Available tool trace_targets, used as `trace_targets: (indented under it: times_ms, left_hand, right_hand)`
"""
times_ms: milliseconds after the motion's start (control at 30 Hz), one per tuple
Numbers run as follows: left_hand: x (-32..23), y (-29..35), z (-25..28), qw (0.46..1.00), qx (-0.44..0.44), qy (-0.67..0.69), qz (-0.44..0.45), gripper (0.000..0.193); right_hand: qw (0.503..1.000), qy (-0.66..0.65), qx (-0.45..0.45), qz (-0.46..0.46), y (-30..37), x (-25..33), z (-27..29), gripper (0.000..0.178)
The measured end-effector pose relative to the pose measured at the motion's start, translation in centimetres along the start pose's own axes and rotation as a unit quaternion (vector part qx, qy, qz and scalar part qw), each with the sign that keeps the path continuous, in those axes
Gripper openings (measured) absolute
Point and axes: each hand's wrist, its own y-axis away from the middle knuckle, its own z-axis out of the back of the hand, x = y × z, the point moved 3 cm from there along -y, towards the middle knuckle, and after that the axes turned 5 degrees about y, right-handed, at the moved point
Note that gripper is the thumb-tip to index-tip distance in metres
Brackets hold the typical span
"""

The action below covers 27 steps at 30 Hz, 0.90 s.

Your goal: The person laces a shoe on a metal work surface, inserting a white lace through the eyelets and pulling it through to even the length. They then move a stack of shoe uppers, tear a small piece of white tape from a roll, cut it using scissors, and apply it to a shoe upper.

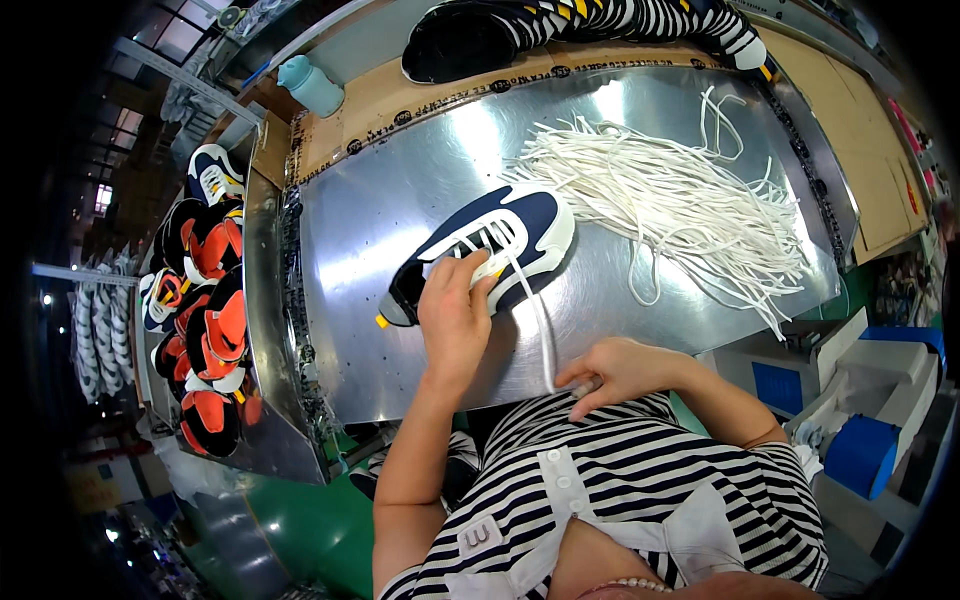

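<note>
A navy and white sneaker (468, 216) lies tilted on the metal tabletop (350, 215), its toe pointing to the far right. White lacing crosses its front. My left hand (455, 305) is closed on the edge of the shoe's opening, thumb and fingers by the lacing. From the eyelets a white shoelace (545, 335) runs down to the near table edge. There my right hand (620, 375) pinches it between thumb and fingers, close to my striped shirt. Right of the shoe spreads a large pile of loose white laces (665, 205).
Along the far edge lies a stacked row of dark shoes with white and yellow parts (600, 22). A teal jug (312, 87) stands at the far left. Several orange-lined shoes (222, 330) sit in a trough beside the table. A white and blue machine (870, 420) is at right.
</note>
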Motion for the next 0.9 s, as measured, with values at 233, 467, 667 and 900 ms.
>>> trace_targets:
  times_ms: [233,467,667,900]
  left_hand:
    - [-2.2,0.5,0.5,0.998,-0.012,0.038,-0.041,0.022]
    - [-2.2,-0.1,1.0,0.998,0.039,0.014,-0.045,0.024]
    - [2.0,0.6,-1.6,0.979,0.186,0.031,0.083,0.025]
    - [3.5,0.3,-2.5,0.945,0.219,0.128,0.205,0.038]
  right_hand:
    - [0.913,-0.051,-0.396,-0.08,-4.3,-1.1,3.9,0.034]
    - [0.968,-0.196,-0.154,0.023,-2.8,0.2,0.2,0.022]
    - [0.917,-0.132,-0.376,-0.01,-5.6,-1.3,4.7,0.018]
    - [0.906,-0.06,-0.42,-0.003,-7.6,-3.6,6.1,0.009]
